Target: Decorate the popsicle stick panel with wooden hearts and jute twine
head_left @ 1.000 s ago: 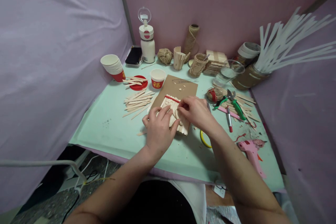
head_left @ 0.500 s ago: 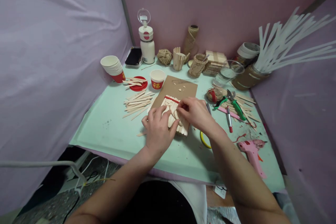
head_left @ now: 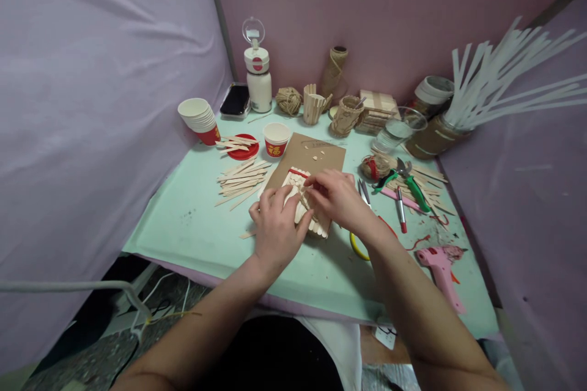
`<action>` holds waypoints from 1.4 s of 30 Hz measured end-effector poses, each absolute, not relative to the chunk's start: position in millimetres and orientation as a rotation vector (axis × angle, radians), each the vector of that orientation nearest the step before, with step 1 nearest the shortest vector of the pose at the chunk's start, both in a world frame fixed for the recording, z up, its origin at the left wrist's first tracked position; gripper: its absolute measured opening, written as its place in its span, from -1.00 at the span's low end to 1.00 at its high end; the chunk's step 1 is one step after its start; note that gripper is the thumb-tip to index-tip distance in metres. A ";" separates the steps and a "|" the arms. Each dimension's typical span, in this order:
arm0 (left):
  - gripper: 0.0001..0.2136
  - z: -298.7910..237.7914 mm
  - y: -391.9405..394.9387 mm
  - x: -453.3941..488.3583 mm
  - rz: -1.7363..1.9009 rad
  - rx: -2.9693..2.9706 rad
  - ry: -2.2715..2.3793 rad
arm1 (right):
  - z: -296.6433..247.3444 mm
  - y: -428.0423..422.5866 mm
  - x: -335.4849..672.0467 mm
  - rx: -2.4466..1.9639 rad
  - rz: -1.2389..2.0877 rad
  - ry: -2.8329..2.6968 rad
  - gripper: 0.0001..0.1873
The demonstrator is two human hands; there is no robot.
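A panel of pale craft sticks (head_left: 316,226) with a red strip near its top lies on a brown cardboard sheet (head_left: 300,156). Bent fingers of my left hand (head_left: 277,220) hold the panel down from its left side, the thumb near its lower middle. From the right, my right hand (head_left: 337,195) pinches at the panel's middle, over small pale wood pieces. Its fingertips hide most of what they grip, which looks like a little piece of wood. Scissors (head_left: 360,247) with yellow and red handles lie partly under my right forearm.
Loose wooden sticks (head_left: 243,182) and a red-and-white paper cup (head_left: 276,140) are left of the cardboard. To the right lie green-handled pruners (head_left: 413,186), a marker (head_left: 401,211) and a pink glue gun (head_left: 440,269). A water cup (head_left: 397,134) stands behind them.
My right hand has shifted slightly left and its fingers have moved over the panel's middle. More of the scissors shows now. My left hand stays nearly still on the panel.
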State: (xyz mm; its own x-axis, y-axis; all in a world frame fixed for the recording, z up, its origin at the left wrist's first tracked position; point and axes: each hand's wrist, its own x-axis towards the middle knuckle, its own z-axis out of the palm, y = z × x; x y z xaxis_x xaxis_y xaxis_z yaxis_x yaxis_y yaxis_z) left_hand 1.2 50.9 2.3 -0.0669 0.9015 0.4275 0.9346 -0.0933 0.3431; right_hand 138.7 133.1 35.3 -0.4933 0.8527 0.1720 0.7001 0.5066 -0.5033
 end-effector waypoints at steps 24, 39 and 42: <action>-0.75 -1.0 49.4 2.2 -1.000 -2.104 -2.030 | 21.8 128.8 135.4 -1.162 0.368 -2.415 -0.79; -0.76 -2.4 50.6 1.9 -1.037 -2.095 -1.976 | 25.3 132.2 145.5 -1.274 0.389 -2.335 -0.92; -0.76 -1.8 50.6 2.8 -1.050 -2.087 -1.990 | 25.0 133.8 148.5 -1.283 0.387 -2.343 -0.91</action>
State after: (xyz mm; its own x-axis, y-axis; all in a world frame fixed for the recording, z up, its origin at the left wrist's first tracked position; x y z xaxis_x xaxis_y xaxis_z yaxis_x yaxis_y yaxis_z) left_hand 2.8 50.6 -1.8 -0.0738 0.8560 0.5117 0.9055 -0.1575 0.3940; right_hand 148.5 133.8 25.0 -0.4736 0.8469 0.2417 0.7240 0.5306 -0.4407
